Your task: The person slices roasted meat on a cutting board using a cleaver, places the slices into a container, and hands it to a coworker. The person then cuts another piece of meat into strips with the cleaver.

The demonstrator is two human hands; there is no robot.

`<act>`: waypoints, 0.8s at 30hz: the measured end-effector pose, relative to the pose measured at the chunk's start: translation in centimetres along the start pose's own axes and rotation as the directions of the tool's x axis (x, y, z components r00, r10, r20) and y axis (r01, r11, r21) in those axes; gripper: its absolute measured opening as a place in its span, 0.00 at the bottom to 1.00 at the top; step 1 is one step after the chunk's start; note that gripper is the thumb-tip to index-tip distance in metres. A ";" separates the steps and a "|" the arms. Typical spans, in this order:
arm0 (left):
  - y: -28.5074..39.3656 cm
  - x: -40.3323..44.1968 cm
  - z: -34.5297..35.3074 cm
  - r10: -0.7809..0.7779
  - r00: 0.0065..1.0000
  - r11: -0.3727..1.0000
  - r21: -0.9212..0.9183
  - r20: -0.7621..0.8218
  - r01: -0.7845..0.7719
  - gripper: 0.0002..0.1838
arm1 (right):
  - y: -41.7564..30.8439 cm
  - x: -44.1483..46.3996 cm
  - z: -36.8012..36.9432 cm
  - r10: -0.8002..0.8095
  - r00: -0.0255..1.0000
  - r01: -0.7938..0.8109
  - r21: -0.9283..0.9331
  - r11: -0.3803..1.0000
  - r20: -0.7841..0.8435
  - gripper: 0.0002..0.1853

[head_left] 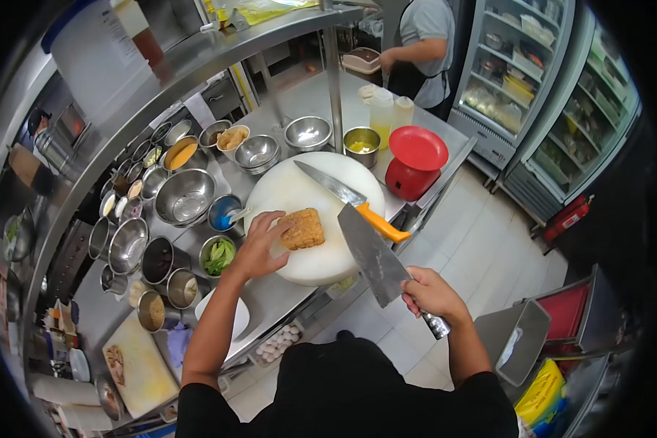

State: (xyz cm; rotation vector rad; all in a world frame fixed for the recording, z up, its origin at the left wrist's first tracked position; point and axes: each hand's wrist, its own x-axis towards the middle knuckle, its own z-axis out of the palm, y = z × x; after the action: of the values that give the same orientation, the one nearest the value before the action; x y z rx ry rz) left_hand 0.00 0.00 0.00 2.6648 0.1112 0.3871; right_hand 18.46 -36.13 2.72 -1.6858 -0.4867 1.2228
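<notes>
On a round white cutting board (270, 182) lies a golden-brown breaded block (303, 228). My left hand (261, 244) is at its left side, thumb and fingers spread around that end; whether they press on it is hard to tell. My right hand (432, 296) is closed on the metal handle of a broad cleaver (376, 259), whose blade points up and left beside the board's right edge. A knife with an orange handle (383, 224) rests on the board behind the block, its blade toward the back and its handle past the right edge, partly behind the cleaver.
Metal bowls (185, 196) and containers crowd the counter at left, with green leaves (218, 255) in one. A red scale (416, 162) and squeeze bottles (381, 113) stand behind right. A metal post (333, 87) rises behind the board. Another person (423, 51) stands at the back.
</notes>
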 end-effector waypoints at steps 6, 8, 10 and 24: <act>-0.1 -0.8 0.0 -0.046 0.997 0.998 -0.037 -0.069 0.044 0.39 | -2.0 2.6 -0.3 0.026 1.000 -0.024 -0.145 0.989 0.014 0.10; -0.6 -1.1 0.5 -0.057 0.996 0.997 -0.059 -0.065 0.053 0.39 | -2.4 3.0 0.0 0.027 1.000 -0.024 -0.157 0.987 0.016 0.10; -1.2 -1.2 0.9 -0.064 0.995 0.995 -0.079 -0.072 0.058 0.39 | -2.9 3.5 0.1 0.014 1.000 -0.010 -0.168 0.986 0.023 0.10; -3.6 -0.9 5.2 -0.123 0.981 0.986 -0.134 -0.147 0.104 0.43 | -3.7 6.5 -0.2 -0.082 0.992 0.108 -0.334 0.936 0.091 0.13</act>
State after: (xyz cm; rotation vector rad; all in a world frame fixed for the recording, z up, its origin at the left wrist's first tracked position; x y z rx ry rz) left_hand 0.55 0.97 -6.26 2.4889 0.2770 0.5457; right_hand 22.11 -29.65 2.67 -1.8812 -0.8559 1.1838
